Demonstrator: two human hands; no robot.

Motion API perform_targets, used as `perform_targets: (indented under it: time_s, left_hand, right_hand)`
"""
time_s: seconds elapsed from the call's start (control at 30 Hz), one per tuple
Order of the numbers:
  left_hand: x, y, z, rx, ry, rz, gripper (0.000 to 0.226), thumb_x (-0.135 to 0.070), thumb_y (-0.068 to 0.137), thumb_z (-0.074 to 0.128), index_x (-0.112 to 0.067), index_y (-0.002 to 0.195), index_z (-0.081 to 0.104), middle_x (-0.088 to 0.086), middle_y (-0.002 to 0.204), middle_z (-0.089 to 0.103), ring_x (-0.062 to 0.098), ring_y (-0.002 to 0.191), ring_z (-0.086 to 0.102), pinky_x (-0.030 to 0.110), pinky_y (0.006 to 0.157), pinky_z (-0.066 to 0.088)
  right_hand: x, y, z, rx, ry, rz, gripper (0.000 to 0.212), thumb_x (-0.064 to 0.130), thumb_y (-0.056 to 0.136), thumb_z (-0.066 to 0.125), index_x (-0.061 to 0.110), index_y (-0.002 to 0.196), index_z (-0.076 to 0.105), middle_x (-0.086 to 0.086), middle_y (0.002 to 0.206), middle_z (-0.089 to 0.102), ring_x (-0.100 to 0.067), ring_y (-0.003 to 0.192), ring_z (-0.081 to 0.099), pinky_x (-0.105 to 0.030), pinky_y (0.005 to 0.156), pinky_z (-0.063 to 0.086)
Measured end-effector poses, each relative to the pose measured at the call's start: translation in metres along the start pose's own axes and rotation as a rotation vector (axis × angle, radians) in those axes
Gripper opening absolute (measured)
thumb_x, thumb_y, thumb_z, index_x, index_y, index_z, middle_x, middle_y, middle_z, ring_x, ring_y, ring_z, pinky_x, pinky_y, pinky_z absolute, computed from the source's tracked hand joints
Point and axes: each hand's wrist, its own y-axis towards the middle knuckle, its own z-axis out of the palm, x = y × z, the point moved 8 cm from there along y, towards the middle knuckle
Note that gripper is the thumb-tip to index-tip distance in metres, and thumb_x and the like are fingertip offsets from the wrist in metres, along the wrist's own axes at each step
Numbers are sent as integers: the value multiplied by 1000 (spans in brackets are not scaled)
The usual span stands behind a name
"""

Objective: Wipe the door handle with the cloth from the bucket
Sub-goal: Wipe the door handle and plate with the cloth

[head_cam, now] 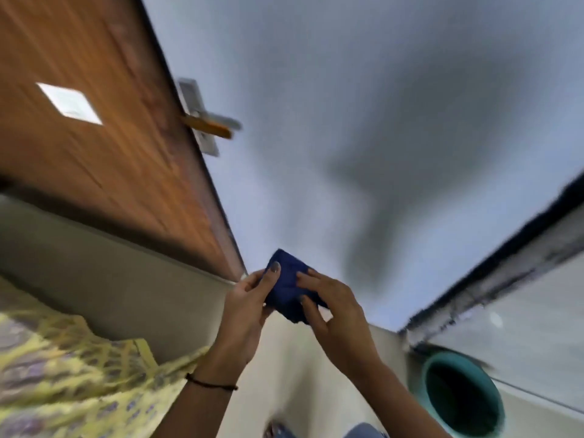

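1. Both arms reach forward. The left hand [245, 306] and right hand [335, 311] meet at chest height, fingers pinched shut around a folded dark blue cloth [289, 287] held between them.
2. No writing is readable; the view is blurred.
3. The green bucket [496, 406] stands low right; its inside looks dark.
4. The door handle [210, 123] juts from the wooden door [94, 147], well above the cloth.

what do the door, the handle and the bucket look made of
Door: wood or wood-look laminate, brown grain streaks. Door handle: seemingly pale metal, with an orange-brown part on the lever; blurred. Bucket: probably plastic, uniform teal rim.
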Motion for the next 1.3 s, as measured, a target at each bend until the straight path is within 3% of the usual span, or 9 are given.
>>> perform_targets:
  time_s: [0.13, 0.3, 0.4, 0.57, 0.73, 0.83, 0.93, 1.07, 1.3]
  left_hand:
    - [-46, 28, -48, -33, 2, 29, 21, -21, 88, 63, -5, 100, 68, 9, 85, 76, 19, 73, 71, 27, 60, 59]
    - [-86, 77, -83, -58, 26, 56, 21, -22, 84, 68, -8, 100, 68, 13, 92, 76, 32, 88, 71, 44, 81, 57]
    - [-102, 114, -87, 0, 91, 41, 21, -21, 83, 71, -9, 100, 70, 13, 91, 76, 28, 83, 71, 36, 72, 58]
    - [-149, 179, -97, 128, 330, 140, 6, -13, 85, 69, -17, 85, 73, -2, 79, 76, 16, 79, 69, 19, 64, 54]
    - [-215, 226, -112, 227, 629, 399, 15, -19, 88, 67, -32, 94, 67, -9, 104, 68, 15, 104, 64, 33, 90, 56]
    - [-265, 243, -119, 92, 747, 726, 24, -29, 90, 65, -31, 113, 60, -23, 120, 50, -7, 116, 48, 25, 103, 44]
    - [-314, 256, -130, -104, 828, 1083, 39, -35, 92, 57, -22, 129, 54, -4, 141, 39, 11, 134, 35, 33, 110, 35]
    - [-349, 292, -147, -202, 935, 1417, 47, -20, 91, 58, -11, 135, 45, 13, 151, 24, 34, 144, 20, 60, 116, 19]
    - [-373, 332, -160, -134, 1069, 1720, 55, -34, 92, 58, -24, 138, 30, 13, 151, 15, 15, 149, -4, 46, 121, -3]
  right_hand:
    - [31, 42, 57, 53, 233, 56, 17, 40, 84, 48, 35, 92, 62, 25, 121, 60, -6, 116, 55, -43, 88, 54]
    - [48, 97, 109, 72, 444, 211, 39, 54, 80, 57, 40, 116, 49, 16, 120, 59, -8, 104, 63, -28, 73, 60]
    - [42, 140, 136, 84, 403, 264, 55, 27, 88, 64, 39, 133, 34, 26, 115, 53, 8, 92, 63, -15, 64, 55]
    - [28, 207, 140, 15, 421, 352, 30, 0, 86, 59, 18, 108, 68, 1, 97, 74, -13, 90, 70, -15, 70, 55]
    - [45, 256, 140, 13, 341, 378, 19, 9, 83, 64, 21, 72, 73, 1, 69, 74, -15, 68, 68, -22, 59, 51]
    - [62, 274, 119, -288, 390, 317, 15, 6, 82, 63, 17, 72, 66, 8, 67, 69, -11, 61, 63, -19, 54, 49]
    - [91, 290, 100, -560, 353, 217, 4, 16, 72, 59, 19, 69, 59, 9, 75, 67, -9, 60, 55, -18, 56, 44]
    - [117, 328, 129, -843, 183, 145, 5, 20, 68, 57, 19, 69, 53, 12, 90, 62, -7, 77, 53, -10, 65, 40]
    - [119, 395, 241, -733, -421, 141, 17, 34, 80, 63, 18, 79, 56, 0, 96, 66, -12, 95, 55, -45, 108, 32]
